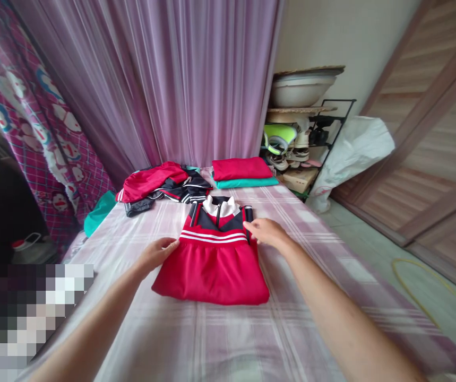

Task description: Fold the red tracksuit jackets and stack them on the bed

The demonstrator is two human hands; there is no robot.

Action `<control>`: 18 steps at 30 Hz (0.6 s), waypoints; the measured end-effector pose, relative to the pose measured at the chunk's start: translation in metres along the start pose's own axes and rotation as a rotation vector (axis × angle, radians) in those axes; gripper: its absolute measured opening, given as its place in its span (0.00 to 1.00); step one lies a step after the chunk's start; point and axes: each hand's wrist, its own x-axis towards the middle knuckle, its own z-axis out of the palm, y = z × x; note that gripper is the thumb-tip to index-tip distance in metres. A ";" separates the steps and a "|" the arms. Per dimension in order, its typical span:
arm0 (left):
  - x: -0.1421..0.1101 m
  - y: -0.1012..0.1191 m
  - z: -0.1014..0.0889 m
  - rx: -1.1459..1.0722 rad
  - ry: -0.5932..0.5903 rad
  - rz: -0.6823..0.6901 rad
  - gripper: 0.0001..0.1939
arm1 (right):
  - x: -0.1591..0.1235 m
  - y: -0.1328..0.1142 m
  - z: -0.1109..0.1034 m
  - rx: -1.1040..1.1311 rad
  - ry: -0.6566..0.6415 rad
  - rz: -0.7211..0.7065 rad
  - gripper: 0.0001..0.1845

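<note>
A red jacket (215, 270) with a navy upper part, white collar and white-striped hem lies on the bed, its lower part folded up over the front. On its left side, my left hand (158, 253) has thumb and fingers closed at the end of the striped hem. My right hand (266, 232) pinches the jacket's right edge near the navy sleeve. The exact grip of the fingertips is partly hidden on both sides.
Behind the jacket, a loose heap of red and navy clothes (152, 180) lies left of a folded red garment (241, 168) on a folded teal one (247, 183). A shoe rack (327, 146) and white bag (355, 154) stand beyond the bed's (315, 249) right edge. Purple curtains (212, 79) hang behind.
</note>
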 end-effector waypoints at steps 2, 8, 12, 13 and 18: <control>0.015 0.007 0.007 0.088 0.050 0.060 0.29 | -0.023 0.005 0.011 0.068 -0.045 -0.029 0.20; 0.025 0.027 0.020 0.327 0.186 0.140 0.16 | -0.051 -0.004 0.020 0.171 0.083 -0.025 0.18; 0.024 0.039 0.024 0.404 0.227 0.141 0.16 | -0.062 -0.006 0.019 -0.023 0.282 0.044 0.23; 0.024 0.040 0.024 0.423 0.236 0.124 0.17 | -0.063 -0.004 0.020 -0.065 0.275 0.052 0.23; 0.025 0.032 0.015 0.191 0.057 -0.011 0.26 | -0.059 0.016 0.021 -0.070 0.144 0.095 0.25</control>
